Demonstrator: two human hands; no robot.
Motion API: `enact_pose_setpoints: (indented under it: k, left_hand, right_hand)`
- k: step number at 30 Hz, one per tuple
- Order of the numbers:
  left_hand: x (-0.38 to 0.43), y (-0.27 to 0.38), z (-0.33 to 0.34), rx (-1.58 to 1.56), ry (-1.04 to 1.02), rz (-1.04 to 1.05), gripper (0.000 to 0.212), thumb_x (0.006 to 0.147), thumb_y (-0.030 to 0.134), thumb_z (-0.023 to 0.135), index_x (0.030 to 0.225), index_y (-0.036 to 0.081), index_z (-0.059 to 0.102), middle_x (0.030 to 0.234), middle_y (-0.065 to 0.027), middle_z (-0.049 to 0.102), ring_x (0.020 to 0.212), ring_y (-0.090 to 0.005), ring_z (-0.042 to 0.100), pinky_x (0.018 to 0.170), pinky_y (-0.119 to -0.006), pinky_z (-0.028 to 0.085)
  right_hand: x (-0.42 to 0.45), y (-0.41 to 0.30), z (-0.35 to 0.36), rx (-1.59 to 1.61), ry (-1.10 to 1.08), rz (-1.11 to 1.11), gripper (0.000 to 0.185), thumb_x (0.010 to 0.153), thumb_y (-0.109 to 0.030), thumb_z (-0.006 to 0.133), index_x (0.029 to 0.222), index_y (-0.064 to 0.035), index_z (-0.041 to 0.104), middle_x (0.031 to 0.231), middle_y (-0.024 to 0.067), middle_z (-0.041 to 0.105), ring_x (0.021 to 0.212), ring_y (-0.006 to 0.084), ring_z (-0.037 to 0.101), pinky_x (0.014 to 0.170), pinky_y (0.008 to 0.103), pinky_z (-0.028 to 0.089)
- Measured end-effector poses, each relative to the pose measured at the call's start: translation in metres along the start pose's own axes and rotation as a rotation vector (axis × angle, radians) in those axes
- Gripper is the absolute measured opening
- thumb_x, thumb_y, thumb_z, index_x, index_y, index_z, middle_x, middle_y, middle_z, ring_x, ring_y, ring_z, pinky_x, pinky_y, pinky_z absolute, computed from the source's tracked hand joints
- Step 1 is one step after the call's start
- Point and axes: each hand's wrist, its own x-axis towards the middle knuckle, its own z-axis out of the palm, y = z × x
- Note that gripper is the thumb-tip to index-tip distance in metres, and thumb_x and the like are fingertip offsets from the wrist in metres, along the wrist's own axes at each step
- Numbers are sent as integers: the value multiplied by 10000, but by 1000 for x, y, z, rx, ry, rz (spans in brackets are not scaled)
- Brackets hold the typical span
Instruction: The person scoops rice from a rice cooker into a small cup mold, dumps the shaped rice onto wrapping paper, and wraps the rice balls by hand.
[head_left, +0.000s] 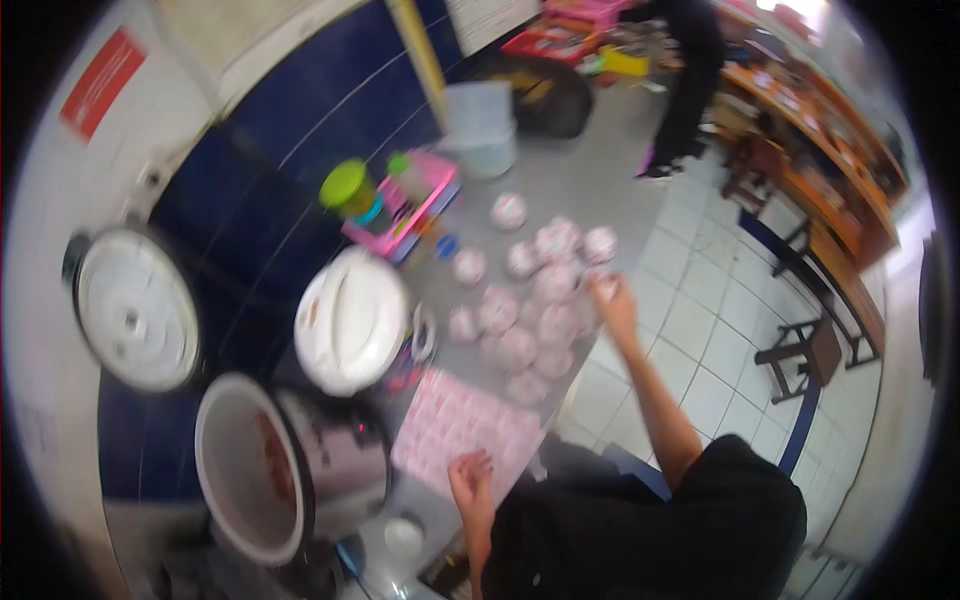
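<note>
My left hand (472, 476) is loosely curled over the near edge of a stack of pink patterned wrapping paper (465, 427), with nothing visible in it. At the table's right edge, my right hand (613, 300) has its fingers around a small white and pink wrapped bundle (606, 285), partly hidden by the fingers and blurred. Beside it many similar round wrapped bundles (556, 281) lie in a loose heap, some on top of others. A few, such as one bundle (509, 211), sit apart on the grey table (592, 161).
Left of the paper stands an open rice cooker or insulated pot (292, 469); its white lid (352, 322) is behind. A pink tray (382, 240) with containers, a clear plastic tub (480, 135) and a black bowl (555, 101) line the wall. A person in dark clothes (686, 82) stands beyond the table.
</note>
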Motion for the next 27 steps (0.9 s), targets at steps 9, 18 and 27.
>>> enact_pose_setpoints:
  k: [9, 18, 27]
  left_hand:
    - [-84, -19, -108, 1178, 999, 154, 923, 695, 286, 918, 1420, 10, 417, 1423, -269, 430, 1316, -431, 427, 1100, -517, 350]
    - [-66, -42, -168, 691, 1106, 46, 1052, 721, 276, 931, 1497, -59, 304, 1449, -305, 433, 1343, -432, 478, 1138, -493, 389]
    - [-86, -53, -216, 517, 796, 261, 991, 743, 120, 885, 1479, -34, 239, 1367, -246, 448, 1250, -342, 541, 1086, -449, 436]
  right_hand:
    - [102, 23, 24, -775, -80, -235, 709, 1025, -680, 382, 1318, -122, 708, 1371, 244, 621, 1287, 465, 543, 1076, 536, 445]
    - [46, -88, 5, -572, 123, -305, 600, 1047, -593, 466, 1303, -107, 707, 1312, 193, 663, 1223, 394, 602, 1059, 480, 461]
    - [-208, -421, 97, 132, -638, -1292, 276, 897, -119, 741, 1158, -40, 695, 1168, 132, 694, 1127, 321, 648, 1028, 410, 467]
